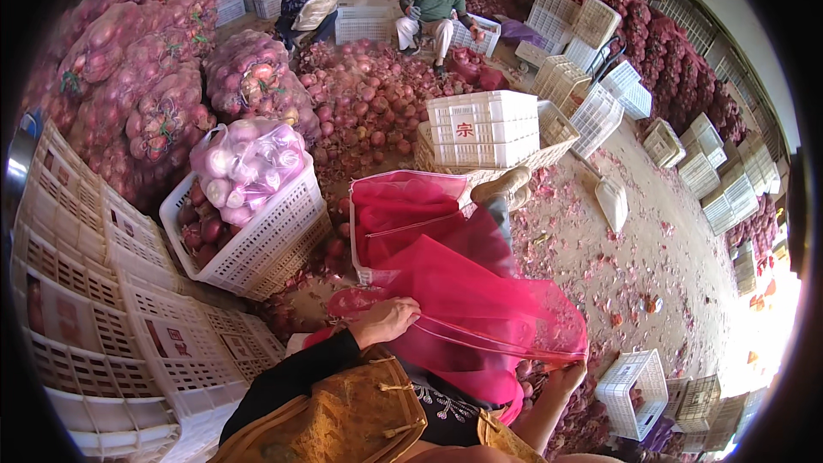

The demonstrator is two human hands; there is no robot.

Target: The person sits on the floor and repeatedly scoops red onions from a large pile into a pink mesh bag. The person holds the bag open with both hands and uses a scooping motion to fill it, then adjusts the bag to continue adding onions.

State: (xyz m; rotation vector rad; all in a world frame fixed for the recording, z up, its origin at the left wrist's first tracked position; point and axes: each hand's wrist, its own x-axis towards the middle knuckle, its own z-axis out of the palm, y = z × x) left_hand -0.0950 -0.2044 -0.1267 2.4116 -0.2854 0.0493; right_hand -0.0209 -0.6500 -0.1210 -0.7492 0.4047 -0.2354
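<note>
A bright pink mesh bag [469, 308] is spread across my lap. My left hand [388, 321] pinches its hemmed edge near the middle. The same edge runs to the right, where my right hand [566, 376] holds its far end, the fingers partly hidden by the mesh. More pink mesh [411, 212] lies folded over a white plastic crate [355, 238] in front of me; what the crate holds is covered. To the left, a clear plastic bag of peeled onions [247, 164] rests on red onions [209, 231] in a white crate [257, 238].
Stacked crates [116, 296] rise close on my left, with filled onion sacks [128, 64] behind. Loose onions [366, 103] cover the floor ahead, where two people [431, 6] sit. Upturned crates [485, 128] and a scoop-like white shovel [611, 202] are to the right.
</note>
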